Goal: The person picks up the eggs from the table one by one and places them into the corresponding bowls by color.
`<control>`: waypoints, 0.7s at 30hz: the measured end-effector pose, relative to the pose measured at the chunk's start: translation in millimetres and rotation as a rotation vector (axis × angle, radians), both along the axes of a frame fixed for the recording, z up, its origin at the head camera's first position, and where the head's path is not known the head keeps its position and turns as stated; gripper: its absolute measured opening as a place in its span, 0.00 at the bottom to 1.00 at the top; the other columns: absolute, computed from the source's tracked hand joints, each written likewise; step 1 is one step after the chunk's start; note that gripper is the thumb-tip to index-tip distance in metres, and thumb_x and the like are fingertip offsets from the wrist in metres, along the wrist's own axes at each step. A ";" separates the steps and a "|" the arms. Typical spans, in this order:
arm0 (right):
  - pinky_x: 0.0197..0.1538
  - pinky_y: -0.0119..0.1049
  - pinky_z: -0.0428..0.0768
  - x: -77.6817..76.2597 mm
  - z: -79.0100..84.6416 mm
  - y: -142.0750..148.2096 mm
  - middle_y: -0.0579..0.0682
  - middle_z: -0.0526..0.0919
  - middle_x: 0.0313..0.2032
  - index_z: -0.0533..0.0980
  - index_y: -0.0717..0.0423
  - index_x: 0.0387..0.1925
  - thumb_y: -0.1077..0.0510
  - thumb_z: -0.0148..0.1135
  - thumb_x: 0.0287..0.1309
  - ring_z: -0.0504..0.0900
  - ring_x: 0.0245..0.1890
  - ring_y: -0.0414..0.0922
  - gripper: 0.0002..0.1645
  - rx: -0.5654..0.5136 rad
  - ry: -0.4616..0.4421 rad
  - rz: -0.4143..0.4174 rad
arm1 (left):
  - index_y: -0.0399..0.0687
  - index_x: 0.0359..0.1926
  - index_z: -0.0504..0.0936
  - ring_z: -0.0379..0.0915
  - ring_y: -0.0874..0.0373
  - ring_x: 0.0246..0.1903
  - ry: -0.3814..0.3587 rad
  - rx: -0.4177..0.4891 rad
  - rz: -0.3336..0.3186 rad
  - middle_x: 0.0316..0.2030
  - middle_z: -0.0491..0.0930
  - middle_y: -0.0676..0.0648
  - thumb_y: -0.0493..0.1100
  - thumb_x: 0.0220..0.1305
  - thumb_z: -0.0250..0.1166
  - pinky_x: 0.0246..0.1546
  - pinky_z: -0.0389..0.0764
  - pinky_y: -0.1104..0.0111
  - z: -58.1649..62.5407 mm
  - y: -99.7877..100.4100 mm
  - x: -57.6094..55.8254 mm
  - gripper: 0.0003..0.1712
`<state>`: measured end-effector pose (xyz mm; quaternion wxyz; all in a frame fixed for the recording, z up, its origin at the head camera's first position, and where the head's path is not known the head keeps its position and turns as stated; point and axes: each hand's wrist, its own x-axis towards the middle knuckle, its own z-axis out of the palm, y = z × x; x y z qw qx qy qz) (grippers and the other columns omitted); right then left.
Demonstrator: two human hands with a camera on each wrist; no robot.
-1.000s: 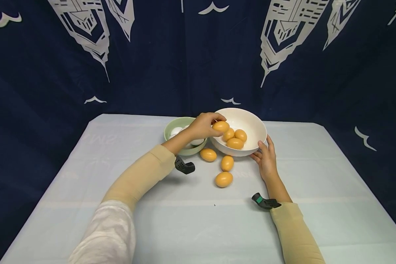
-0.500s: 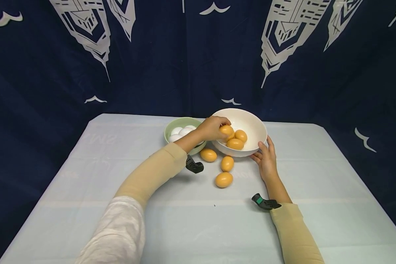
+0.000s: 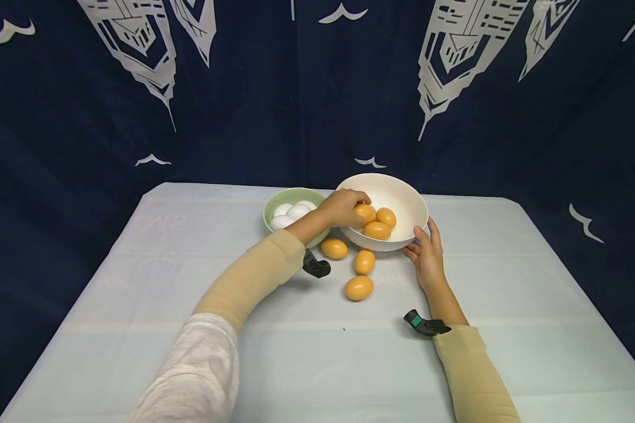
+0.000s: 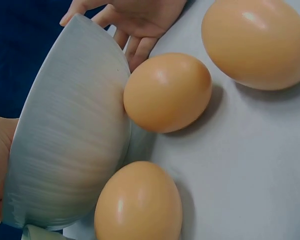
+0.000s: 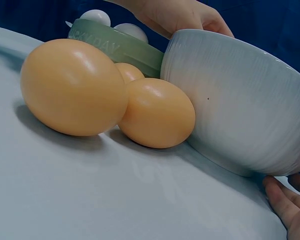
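Observation:
My left hand (image 3: 343, 209) reaches over the near-left rim of a white bowl (image 3: 410, 200) and holds a brown egg (image 3: 365, 212) low inside it, the fingertips partly hidden behind the egg. More brown eggs (image 3: 377, 230) lie in the bowl beside it. At the bowl's right side my right hand (image 3: 428, 258) grips the rim, thumb on top and fingers under the wall. The bowl leans toward me in the head view. Its outer wall (image 5: 240, 105) fills the right of the right wrist view, with fingers (image 5: 282, 200) under its base.
A green bowl (image 3: 270, 205) of white eggs (image 3: 298, 211) stands left of the white bowl, partly behind my left forearm. Three brown eggs lie on the pale tabletop in front: one egg (image 3: 334, 248) by the bowls, another egg (image 3: 364, 262), and the nearest egg (image 3: 358, 288).
My left hand has moved right and slightly down, carrying the brown egg from over the white bowl's left rim to the eggs inside. The right hand stays at the bowl.

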<state>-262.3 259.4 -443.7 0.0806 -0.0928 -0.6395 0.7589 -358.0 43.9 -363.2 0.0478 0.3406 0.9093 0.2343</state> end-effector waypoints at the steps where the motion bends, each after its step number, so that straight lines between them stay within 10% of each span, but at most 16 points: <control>1: 0.45 0.26 0.79 0.2 0.0 0.2 0.58 0.53 0.72 0.42 0.40 0.77 0.45 0.49 0.71 0.77 0.49 0.46 0.41 0.001 -0.001 0.000 | 0.49 0.59 0.78 0.72 0.58 0.48 -0.003 -0.010 -0.003 0.51 0.80 0.50 0.43 0.56 0.69 0.53 0.70 0.69 0.0 0.7 0.2 0.27; 21: 0.46 0.27 0.79 2.0 2.1 -0.6 0.59 0.52 0.72 0.40 0.40 0.78 0.46 0.48 0.72 0.79 0.46 0.43 0.42 -0.002 0.005 0.010 | 0.50 0.56 0.80 0.72 0.58 0.48 -0.063 -0.190 -0.008 0.49 0.80 0.51 0.50 0.55 0.74 0.50 0.72 0.66 5.5 9.6 2.2 0.27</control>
